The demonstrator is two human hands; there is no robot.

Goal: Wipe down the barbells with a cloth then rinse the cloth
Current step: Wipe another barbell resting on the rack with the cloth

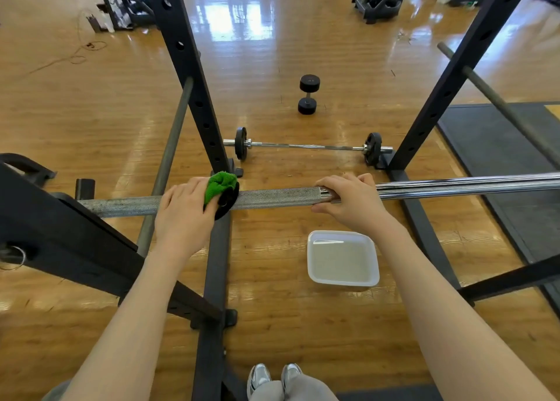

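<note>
A long barbell lies across the rack at waist height, knurled grey on the left and polished chrome on the right. My left hand holds a green cloth against the bar beside a black collar. Where the knurling meets the chrome, my right hand grips the bar with its fingers curled over the top. A white tub of water stands on the floor under the bar. A second, shorter barbell with small black plates lies on the floor beyond.
Black rack uprights frame the space, with base beams on the wooden floor. A black dumbbell stands further out. Grey safety bars slant at both sides. A dark mat lies at right. My shoes are below.
</note>
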